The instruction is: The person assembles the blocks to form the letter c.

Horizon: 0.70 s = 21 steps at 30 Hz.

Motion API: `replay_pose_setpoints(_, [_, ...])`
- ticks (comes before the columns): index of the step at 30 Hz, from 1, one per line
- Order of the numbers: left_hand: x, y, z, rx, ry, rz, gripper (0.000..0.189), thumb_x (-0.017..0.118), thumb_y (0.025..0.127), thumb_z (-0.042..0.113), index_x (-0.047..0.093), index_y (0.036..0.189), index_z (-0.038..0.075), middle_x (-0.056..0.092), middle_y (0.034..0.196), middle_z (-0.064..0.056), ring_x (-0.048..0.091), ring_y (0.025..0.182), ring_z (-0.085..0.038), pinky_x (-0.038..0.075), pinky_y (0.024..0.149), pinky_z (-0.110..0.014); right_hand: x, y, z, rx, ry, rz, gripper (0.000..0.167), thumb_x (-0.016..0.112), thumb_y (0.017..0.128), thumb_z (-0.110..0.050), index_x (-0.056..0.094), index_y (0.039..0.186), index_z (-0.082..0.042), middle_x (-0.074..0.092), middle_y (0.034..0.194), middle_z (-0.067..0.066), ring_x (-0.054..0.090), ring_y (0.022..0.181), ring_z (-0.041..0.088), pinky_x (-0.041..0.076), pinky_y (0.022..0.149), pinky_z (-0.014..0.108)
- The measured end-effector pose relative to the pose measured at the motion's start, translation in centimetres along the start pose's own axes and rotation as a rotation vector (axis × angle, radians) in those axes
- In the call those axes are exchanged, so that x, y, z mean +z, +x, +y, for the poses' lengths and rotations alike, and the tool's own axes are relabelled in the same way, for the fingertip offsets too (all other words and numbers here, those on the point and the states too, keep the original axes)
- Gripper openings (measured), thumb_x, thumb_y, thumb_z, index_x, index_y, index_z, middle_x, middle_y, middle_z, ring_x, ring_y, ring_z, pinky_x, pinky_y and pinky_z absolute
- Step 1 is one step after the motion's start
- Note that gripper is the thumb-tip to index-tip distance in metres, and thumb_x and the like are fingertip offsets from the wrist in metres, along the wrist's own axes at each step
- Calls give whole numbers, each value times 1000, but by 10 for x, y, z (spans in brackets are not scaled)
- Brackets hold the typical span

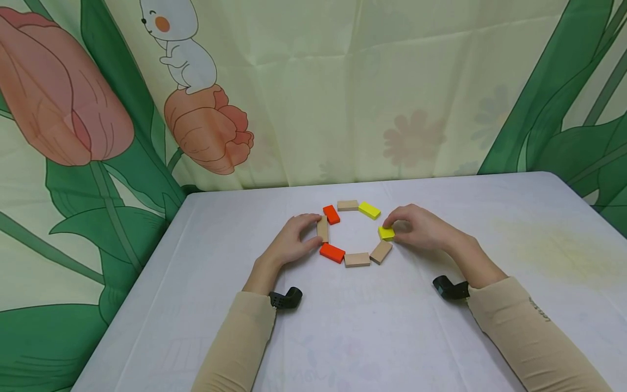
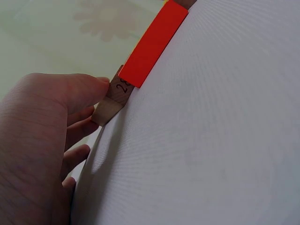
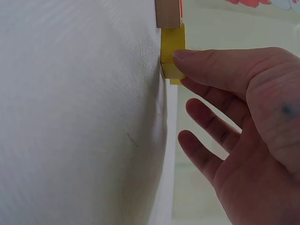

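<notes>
Small rectangular blocks form a ring on the white-covered table. At its left side my left hand (image 1: 289, 242) pinches a plain wooden block (image 1: 322, 231) by its ends, thumb on the near end and index finger on the far one. In the left wrist view dark marks show on this wooden block (image 2: 120, 90), beside a red block (image 2: 154, 42). Across the ring, my right hand (image 1: 425, 228) pinches a yellow block (image 1: 386, 233) between thumb and index finger. The right wrist view shows the thumb on this yellow block (image 3: 172, 44), the other fingers spread apart behind.
Round the ring lie a lower-left red block (image 1: 332, 252), two wooden blocks (image 1: 357, 260) at the near side, an upper-left red block (image 1: 331, 214), a far wooden block (image 1: 348, 205) and another yellow block (image 1: 369, 210). Behind the table (image 1: 196, 326) hangs a flower-printed curtain (image 1: 313, 109).
</notes>
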<state>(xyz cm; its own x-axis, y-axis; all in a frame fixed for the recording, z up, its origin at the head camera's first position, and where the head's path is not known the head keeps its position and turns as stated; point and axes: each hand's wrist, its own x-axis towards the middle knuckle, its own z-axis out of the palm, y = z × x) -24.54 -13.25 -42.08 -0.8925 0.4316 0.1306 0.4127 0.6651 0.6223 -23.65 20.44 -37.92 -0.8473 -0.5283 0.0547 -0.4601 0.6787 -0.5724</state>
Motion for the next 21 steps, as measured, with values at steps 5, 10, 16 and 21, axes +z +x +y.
replay_pose_setpoints(5, [0, 0, 0, -5, -4, -6, 56, 66, 93, 29, 54, 146, 14, 51, 149, -4, 39, 141, -23, 30, 117, -45, 1, 0, 2, 3, -1, 1, 23, 75, 86, 2, 74, 108, -6, 69, 115, 11, 55, 117, 38, 37, 107, 60])
replay_pose_setpoints(10, [0, 0, 0, -6, 1, -9, 56, 66, 93, 29, 54, 146, 14, 50, 149, -5, 39, 141, -24, 29, 117, -45, 1, 0, 1, 21, -2, -4, 24, 73, 86, 3, 74, 109, -6, 68, 117, 11, 54, 119, 38, 36, 108, 61])
replay_pose_setpoints(16, [0, 0, 0, -11, -1, -3, 56, 67, 93, 29, 54, 146, 14, 50, 149, -4, 39, 141, -23, 30, 116, -45, 0, -1, 0, 15, 3, -5, 24, 73, 87, 2, 74, 109, -7, 68, 118, 11, 53, 120, 39, 35, 107, 62])
replay_pose_setpoints(21, [-1, -1, 2, -13, -9, -2, 56, 67, 93, 28, 55, 146, 14, 50, 149, -5, 40, 140, -24, 31, 116, -46, -1, -1, -2, 9, 6, 0, 23, 73, 87, 1, 74, 109, -7, 68, 118, 11, 53, 120, 39, 36, 107, 61])
